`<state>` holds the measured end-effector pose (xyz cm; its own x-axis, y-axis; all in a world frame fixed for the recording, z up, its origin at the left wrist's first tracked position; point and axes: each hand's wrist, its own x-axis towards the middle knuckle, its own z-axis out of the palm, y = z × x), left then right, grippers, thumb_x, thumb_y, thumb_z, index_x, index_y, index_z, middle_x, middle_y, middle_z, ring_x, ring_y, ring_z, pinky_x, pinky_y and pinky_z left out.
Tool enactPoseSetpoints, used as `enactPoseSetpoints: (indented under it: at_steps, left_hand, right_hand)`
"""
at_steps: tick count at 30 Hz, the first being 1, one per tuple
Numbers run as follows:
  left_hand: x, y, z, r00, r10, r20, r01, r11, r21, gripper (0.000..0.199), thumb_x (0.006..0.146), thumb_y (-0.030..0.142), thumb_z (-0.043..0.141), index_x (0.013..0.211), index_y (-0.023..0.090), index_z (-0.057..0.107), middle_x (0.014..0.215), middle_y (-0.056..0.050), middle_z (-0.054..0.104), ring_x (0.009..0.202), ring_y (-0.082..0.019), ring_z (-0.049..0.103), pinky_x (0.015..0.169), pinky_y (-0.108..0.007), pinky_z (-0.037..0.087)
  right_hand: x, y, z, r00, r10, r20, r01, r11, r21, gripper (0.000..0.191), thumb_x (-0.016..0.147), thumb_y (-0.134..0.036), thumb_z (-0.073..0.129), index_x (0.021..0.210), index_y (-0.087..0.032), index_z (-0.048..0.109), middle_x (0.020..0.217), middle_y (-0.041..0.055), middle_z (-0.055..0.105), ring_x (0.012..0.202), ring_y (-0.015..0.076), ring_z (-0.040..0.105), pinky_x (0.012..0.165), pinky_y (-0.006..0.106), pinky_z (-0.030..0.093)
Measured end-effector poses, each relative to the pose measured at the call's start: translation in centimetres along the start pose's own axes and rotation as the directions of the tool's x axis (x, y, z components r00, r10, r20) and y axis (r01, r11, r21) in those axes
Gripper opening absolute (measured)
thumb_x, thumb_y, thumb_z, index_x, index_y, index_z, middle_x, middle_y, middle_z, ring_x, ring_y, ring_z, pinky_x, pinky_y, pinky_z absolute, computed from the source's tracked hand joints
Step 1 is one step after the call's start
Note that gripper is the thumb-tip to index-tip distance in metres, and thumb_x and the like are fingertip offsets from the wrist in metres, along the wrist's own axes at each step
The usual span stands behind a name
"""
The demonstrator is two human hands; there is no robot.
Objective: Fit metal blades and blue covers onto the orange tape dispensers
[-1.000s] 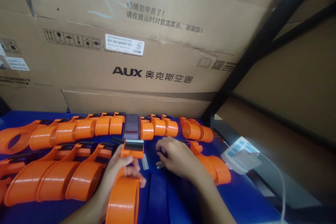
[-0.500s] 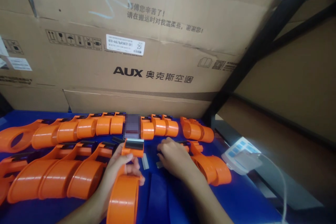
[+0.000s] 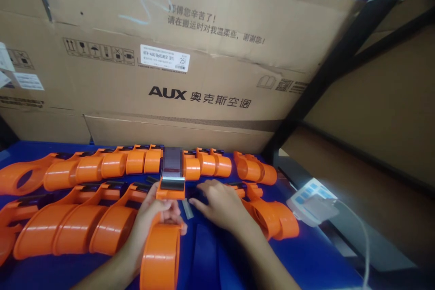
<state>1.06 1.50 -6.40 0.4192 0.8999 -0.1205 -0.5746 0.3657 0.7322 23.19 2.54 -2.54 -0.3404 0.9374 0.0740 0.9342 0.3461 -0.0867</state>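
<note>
An orange tape dispenser (image 3: 160, 253) is in my left hand (image 3: 159, 210), whose fingers wrap round its handle. Its head, with a black roller and a pale toothed edge, points away from me, just in front of a dark phone-like device (image 3: 172, 161). To the right, my right hand (image 3: 217, 201) hovers low over the blue surface, thumb and fingers apart, with nothing visible between them. A small grey strip (image 3: 187, 209) lies between the two hands, close to my right thumb.
Rows of orange dispensers (image 3: 113, 231) stand at the left and along the back (image 3: 113, 164), more at the right (image 3: 268, 217). A large cardboard box (image 3: 204, 72) rises behind. A white device (image 3: 311, 201) with a cable sits at the right edge, near a black post (image 3: 306, 86).
My right hand has shifted slightly left and its fingers have spread. A small strip under its fingertips is no longer visible. The left hand and dispenser are almost unmoved.
</note>
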Motion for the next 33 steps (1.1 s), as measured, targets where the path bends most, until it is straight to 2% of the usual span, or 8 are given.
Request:
enactPoseSetpoints:
  at_steps: [6,10,13,17,21,25,28,33]
  left_hand:
    - [-0.4,-0.2,1.4,0.99,0.086,-0.108,-0.083,0.996,0.03,0.031,0.078,0.027,0.078,0.097,0.024,0.055,0.067,0.004,0.071,0.049,-0.024,0.072,0.05,-0.038,0.06]
    - [-0.6,-0.1,2.2,0.972,0.151,-0.178,-0.137,0.987,0.088,0.028,0.078,0.031,0.081,0.095,0.021,0.061,0.067,0.001,0.071,0.056,-0.023,0.073,0.057,-0.036,0.061]
    - [-0.7,-0.1,2.4,0.959,0.189,-0.211,-0.17,0.98,0.106,0.026,0.08,0.033,0.082,0.094,0.019,0.065,0.076,-0.002,0.074,0.065,-0.023,0.074,0.064,-0.036,0.062]
    - [-0.7,-0.4,2.4,0.949,0.195,-0.247,-0.185,0.981,0.066,0.027,0.081,0.034,0.082,0.098,0.019,0.067,0.079,-0.001,0.074,0.066,-0.021,0.074,0.066,-0.035,0.062]
    - [-0.7,-0.9,2.2,0.933,0.207,-0.293,-0.174,0.975,0.136,0.031,0.08,0.037,0.084,0.101,0.019,0.069,0.077,0.0,0.074,0.059,-0.017,0.071,0.062,-0.029,0.059]
    - [-0.7,-1.0,2.1,0.941,0.253,-0.226,-0.202,0.953,0.227,0.03,0.081,0.041,0.085,0.098,0.021,0.069,0.072,0.002,0.071,0.053,-0.013,0.063,0.055,-0.024,0.054]
    - [-0.7,-0.9,2.1,0.926,0.315,-0.206,-0.24,0.916,0.32,0.031,0.083,0.044,0.083,0.099,0.021,0.068,0.072,0.002,0.07,0.052,-0.011,0.061,0.053,-0.021,0.05]
    - [-0.8,-0.7,2.1,0.912,0.363,-0.193,-0.27,0.883,0.385,0.032,0.085,0.045,0.082,0.103,0.023,0.067,0.079,0.002,0.07,0.053,-0.01,0.056,0.054,-0.021,0.049]
  right_hand:
    - [0.0,-0.9,0.5,1.0,-0.007,0.027,0.007,1.0,-0.013,0.028,0.095,-0.041,0.071,0.111,-0.018,0.068,0.112,0.0139,0.075,0.104,0.0312,0.07,0.082,0.037,0.051]
    - [-0.1,-1.0,0.3,0.999,-0.013,-0.029,0.018,0.981,0.192,0.024,0.09,-0.028,0.075,0.111,-0.022,0.063,0.102,0.0064,0.075,0.089,0.0242,0.071,0.072,0.03,0.048]
    - [0.0,-1.2,0.1,0.982,-0.044,-0.186,0.128,0.875,0.467,0.014,0.094,-0.024,0.07,0.105,-0.023,0.063,0.095,0.0022,0.074,0.081,0.0189,0.07,0.069,0.028,0.05]
    - [0.1,-1.7,0.3,0.908,0.075,-0.412,0.257,0.677,0.689,0.015,0.097,-0.031,0.069,0.108,-0.022,0.064,0.098,0.0041,0.073,0.085,0.0192,0.071,0.076,0.03,0.058]
    - [0.1,-2.3,0.6,0.88,0.165,-0.446,0.29,0.557,0.779,0.015,0.097,-0.035,0.07,0.105,-0.022,0.068,0.097,0.0051,0.073,0.087,0.0203,0.071,0.077,0.031,0.061]
    - [0.0,-2.9,0.6,0.866,0.168,-0.47,0.355,0.455,0.817,0.022,0.1,-0.039,0.068,0.115,-0.024,0.075,0.104,0.0078,0.068,0.088,0.021,0.069,0.071,0.032,0.062]
    - [-0.1,-3.0,0.4,0.868,0.118,-0.482,0.382,0.459,0.802,0.027,0.104,-0.038,0.062,0.125,-0.028,0.075,0.107,0.0077,0.064,0.096,0.0218,0.067,0.081,0.035,0.061]
    - [-0.2,-3.1,0.1,0.852,0.066,-0.519,0.399,0.559,0.727,0.028,0.106,-0.032,0.057,0.127,-0.03,0.076,0.115,0.0081,0.067,0.108,0.0228,0.067,0.097,0.039,0.057]
